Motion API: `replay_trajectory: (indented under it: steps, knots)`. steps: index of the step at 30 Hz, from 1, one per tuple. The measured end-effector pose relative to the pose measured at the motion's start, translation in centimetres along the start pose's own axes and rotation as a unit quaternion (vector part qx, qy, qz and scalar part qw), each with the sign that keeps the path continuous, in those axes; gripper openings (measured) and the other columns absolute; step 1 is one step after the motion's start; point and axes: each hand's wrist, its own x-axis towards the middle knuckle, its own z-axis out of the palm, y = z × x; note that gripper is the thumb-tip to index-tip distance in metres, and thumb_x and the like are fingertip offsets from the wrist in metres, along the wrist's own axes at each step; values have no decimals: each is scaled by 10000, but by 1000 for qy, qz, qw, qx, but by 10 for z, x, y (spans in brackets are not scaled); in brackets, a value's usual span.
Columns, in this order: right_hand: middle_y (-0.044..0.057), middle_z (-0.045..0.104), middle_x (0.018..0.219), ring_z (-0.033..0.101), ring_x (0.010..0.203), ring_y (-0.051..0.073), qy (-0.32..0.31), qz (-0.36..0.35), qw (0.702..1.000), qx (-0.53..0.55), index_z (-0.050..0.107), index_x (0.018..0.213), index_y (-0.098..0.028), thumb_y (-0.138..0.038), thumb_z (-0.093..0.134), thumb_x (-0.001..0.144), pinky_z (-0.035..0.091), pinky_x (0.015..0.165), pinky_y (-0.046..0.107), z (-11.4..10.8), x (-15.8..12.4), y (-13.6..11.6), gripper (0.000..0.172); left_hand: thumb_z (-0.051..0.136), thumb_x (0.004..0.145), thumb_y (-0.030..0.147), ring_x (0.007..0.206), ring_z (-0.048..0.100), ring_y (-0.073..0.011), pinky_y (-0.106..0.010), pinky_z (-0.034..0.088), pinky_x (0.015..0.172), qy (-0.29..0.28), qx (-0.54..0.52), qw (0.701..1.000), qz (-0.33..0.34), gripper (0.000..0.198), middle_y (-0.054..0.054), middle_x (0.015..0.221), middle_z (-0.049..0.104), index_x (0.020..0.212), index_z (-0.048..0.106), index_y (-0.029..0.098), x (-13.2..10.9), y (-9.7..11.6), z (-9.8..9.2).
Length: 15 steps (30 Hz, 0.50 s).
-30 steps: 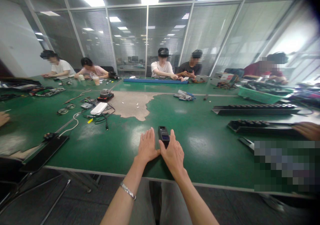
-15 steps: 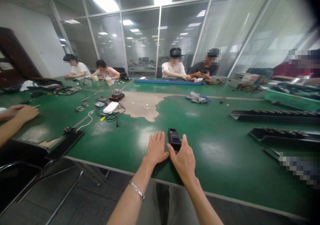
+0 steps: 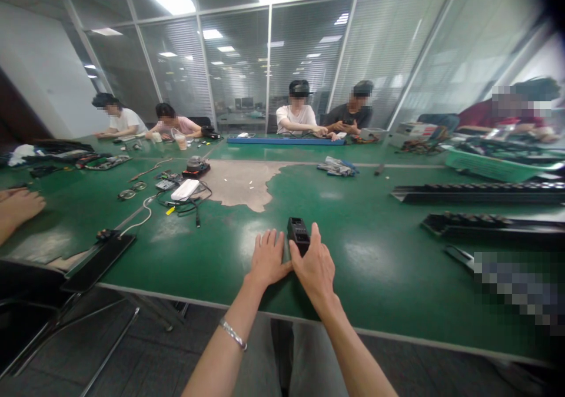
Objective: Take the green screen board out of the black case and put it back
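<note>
A small black box-shaped device [image 3: 299, 231] with a panel on its top face lies on the green table [image 3: 375, 303] in front of me. My right hand [image 3: 314, 265] is around its near end, thumb on the left side and fingers along the right side. The palm hides the lower part of the device. My left hand [image 3: 267, 260] rests flat on the tabletop just left of the device, fingers stretched out. Its thumb reaches toward my right thumb, and I cannot tell whether they touch.
Left of centre lie a white box-shaped item [image 3: 185, 189], black cables and a pair of glasses [image 3: 132, 191]. Gloves [image 3: 338, 166] lie farther back. Black metal channels [image 3: 477, 193] and a green basket [image 3: 494, 166] stand to the right. Several people sit around the table; a co-worker's hands [image 3: 22, 205] show at left.
The view has turned slightly right, so everything sits farther left. The bluish panel on the device now looks dark. Both hands keep nearly the same pose around it.
</note>
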Motion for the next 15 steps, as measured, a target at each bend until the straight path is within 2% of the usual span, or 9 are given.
replay_trajectory:
  steps: [3, 6, 11, 15]
  knots:
    - [208, 613, 1242, 618, 1036, 309, 32, 7, 999, 42, 213, 1512, -100, -510, 475, 900, 475, 850, 403, -9, 9, 5, 782, 345, 882, 734, 1444, 211, -342, -543, 123, 1174, -1, 2, 1000, -6, 828, -143, 1561, 299, 1499, 296, 185, 0, 1, -1]
    - [212, 537, 1361, 586, 1104, 318, 67, 14, 996, 53, 214, 1513, -109, -509, 484, 894, 463, 904, 421, -15, 14, 20, 785, 304, 855, 803, 1445, 208, -350, -551, 129, 1168, -6, -2, 1000, -8, 875, -141, 1562, 297, 1501, 302, 212, 0, 1, -1]
    - [212, 563, 1327, 580, 1093, 332, 53, 30, 997, 37, 233, 1504, -87, -488, 491, 884, 464, 898, 442, -9, 8, 54, 783, 272, 866, 803, 1447, 215, -341, -553, 131, 1167, 3, -6, 1000, -6, 833, -127, 1561, 304, 1489, 338, 253, 1, 1, 1]
    - [192, 608, 1263, 585, 1062, 329, 38, 38, 998, 29, 225, 1507, -91, -492, 494, 880, 471, 870, 431, -1, 3, 68, 792, 239, 868, 808, 1447, 216, -346, -562, 124, 1166, 3, -9, 1000, -5, 829, -130, 1562, 304, 1483, 359, 265, 1, 1, 2]
